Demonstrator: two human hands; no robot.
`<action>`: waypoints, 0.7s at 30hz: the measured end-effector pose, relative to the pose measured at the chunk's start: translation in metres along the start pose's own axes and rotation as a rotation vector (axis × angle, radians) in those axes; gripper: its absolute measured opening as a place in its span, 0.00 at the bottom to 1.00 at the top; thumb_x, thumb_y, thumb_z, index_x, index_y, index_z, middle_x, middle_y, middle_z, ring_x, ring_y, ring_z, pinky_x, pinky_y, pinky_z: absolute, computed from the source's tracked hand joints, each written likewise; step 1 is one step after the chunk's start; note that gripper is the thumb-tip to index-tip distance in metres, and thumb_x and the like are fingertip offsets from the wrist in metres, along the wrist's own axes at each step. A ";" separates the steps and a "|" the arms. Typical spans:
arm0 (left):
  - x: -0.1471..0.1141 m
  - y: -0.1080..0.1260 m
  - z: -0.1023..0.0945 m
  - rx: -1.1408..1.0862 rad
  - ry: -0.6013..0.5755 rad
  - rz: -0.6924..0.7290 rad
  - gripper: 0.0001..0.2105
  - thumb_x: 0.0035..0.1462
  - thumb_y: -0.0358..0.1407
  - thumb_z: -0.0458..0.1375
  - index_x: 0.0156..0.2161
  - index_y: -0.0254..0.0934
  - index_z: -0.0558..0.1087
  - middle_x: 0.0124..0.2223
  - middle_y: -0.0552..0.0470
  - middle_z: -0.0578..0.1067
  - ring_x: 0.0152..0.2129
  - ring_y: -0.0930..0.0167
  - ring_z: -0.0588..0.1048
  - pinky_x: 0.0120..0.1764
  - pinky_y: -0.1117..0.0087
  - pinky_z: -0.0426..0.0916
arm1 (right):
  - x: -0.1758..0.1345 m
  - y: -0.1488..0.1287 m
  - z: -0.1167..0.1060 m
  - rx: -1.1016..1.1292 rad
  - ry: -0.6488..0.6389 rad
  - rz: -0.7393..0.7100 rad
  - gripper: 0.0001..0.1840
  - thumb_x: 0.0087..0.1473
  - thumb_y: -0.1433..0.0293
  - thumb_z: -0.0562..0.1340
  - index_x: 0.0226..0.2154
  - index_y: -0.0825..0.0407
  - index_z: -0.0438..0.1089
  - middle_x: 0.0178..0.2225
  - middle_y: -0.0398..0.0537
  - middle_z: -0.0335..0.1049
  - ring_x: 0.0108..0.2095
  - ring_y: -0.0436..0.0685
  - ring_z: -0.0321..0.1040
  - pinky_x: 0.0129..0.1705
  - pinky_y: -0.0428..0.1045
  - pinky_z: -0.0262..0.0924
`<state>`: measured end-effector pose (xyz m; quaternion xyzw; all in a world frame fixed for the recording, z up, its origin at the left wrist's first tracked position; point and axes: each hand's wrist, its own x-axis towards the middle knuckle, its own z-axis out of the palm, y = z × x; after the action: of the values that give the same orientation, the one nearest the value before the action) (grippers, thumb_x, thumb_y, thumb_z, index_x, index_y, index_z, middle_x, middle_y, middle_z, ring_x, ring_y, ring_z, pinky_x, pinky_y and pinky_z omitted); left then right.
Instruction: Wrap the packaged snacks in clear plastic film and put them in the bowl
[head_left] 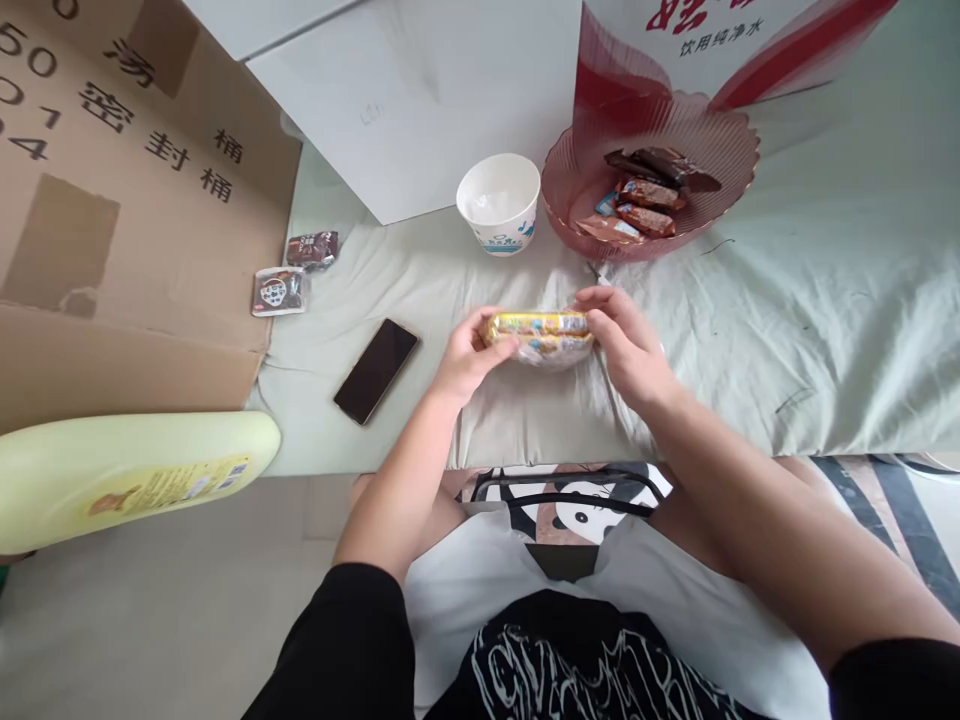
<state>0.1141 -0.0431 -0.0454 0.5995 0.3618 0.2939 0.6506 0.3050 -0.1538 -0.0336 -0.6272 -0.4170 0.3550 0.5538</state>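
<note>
I see the left hand (466, 358) pinching one end of a yellow packet (541, 336), the right hand (632, 350) closed on the other. It's over the pale green cloth (795, 300), on the person's side of the paper cup (501, 215).

Black and Red Chinese Print

From afar I am reading 汤, 密封桶 and 50 on the cardboard box (161, 240). The red-and-white packaging (694, 62) is showing 饮用纯净水 below red characters running out of view. Lettering on the yellow packet (541, 323) and pale bottle (135, 460) is escaping me.
</note>
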 end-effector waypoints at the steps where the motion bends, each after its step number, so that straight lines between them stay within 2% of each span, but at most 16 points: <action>1: 0.003 -0.001 -0.002 0.003 0.052 0.035 0.28 0.40 0.56 0.73 0.41 0.41 0.72 0.37 0.52 0.78 0.34 0.69 0.79 0.38 0.69 0.74 | -0.001 -0.001 -0.006 -0.117 0.044 -0.066 0.14 0.60 0.57 0.57 0.43 0.46 0.67 0.41 0.49 0.74 0.44 0.59 0.72 0.49 0.55 0.66; 3: 0.006 -0.001 -0.010 0.002 0.145 0.068 0.28 0.43 0.60 0.70 0.38 0.40 0.71 0.36 0.52 0.78 0.34 0.69 0.79 0.37 0.69 0.74 | -0.004 0.002 -0.020 -0.386 0.165 -0.158 0.09 0.58 0.61 0.59 0.39 0.47 0.69 0.41 0.52 0.73 0.45 0.62 0.70 0.53 0.59 0.63; 5: 0.007 0.000 -0.020 0.007 0.212 0.026 0.27 0.45 0.60 0.69 0.38 0.40 0.70 0.37 0.51 0.77 0.35 0.69 0.79 0.36 0.69 0.75 | -0.004 0.011 -0.032 -0.609 0.248 -0.155 0.08 0.55 0.63 0.61 0.38 0.47 0.70 0.41 0.55 0.72 0.46 0.66 0.68 0.54 0.64 0.60; 9: 0.004 -0.001 -0.034 0.034 0.301 -0.095 0.28 0.44 0.54 0.71 0.45 0.43 0.69 0.44 0.49 0.77 0.30 0.70 0.79 0.26 0.74 0.71 | 0.000 0.034 -0.042 -0.837 0.251 -0.065 0.17 0.50 0.65 0.64 0.45 0.49 0.72 0.42 0.58 0.71 0.47 0.71 0.65 0.52 0.69 0.58; 12: 0.004 -0.005 -0.035 0.104 0.308 -0.051 0.31 0.43 0.50 0.74 0.50 0.45 0.70 0.48 0.48 0.77 0.31 0.70 0.79 0.25 0.74 0.70 | 0.002 0.036 -0.039 -0.815 0.200 -0.120 0.15 0.51 0.67 0.62 0.43 0.48 0.74 0.37 0.54 0.72 0.42 0.67 0.67 0.47 0.64 0.62; 15: 0.005 -0.006 -0.032 0.165 0.231 0.067 0.32 0.43 0.48 0.74 0.53 0.44 0.71 0.51 0.46 0.77 0.42 0.65 0.79 0.38 0.69 0.75 | -0.002 0.022 -0.033 -0.647 0.121 -0.171 0.14 0.54 0.65 0.60 0.42 0.47 0.76 0.37 0.53 0.74 0.36 0.61 0.69 0.40 0.57 0.64; 17: 0.005 -0.006 -0.030 0.191 0.165 0.136 0.32 0.44 0.47 0.73 0.55 0.44 0.71 0.53 0.46 0.77 0.47 0.62 0.78 0.47 0.65 0.75 | -0.007 0.010 -0.029 -0.524 0.066 -0.147 0.15 0.57 0.63 0.60 0.44 0.47 0.76 0.36 0.51 0.75 0.33 0.59 0.70 0.37 0.55 0.64; 21: 0.006 -0.005 -0.025 0.259 0.062 0.183 0.31 0.46 0.43 0.71 0.57 0.43 0.71 0.52 0.47 0.77 0.48 0.62 0.77 0.52 0.62 0.72 | -0.014 -0.006 -0.022 -0.407 -0.036 -0.073 0.20 0.61 0.55 0.58 0.44 0.48 0.79 0.24 0.47 0.71 0.27 0.58 0.69 0.34 0.54 0.62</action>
<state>0.0963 -0.0246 -0.0520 0.6996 0.3605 0.3211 0.5268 0.3188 -0.1748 -0.0253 -0.7041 -0.5124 0.2544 0.4207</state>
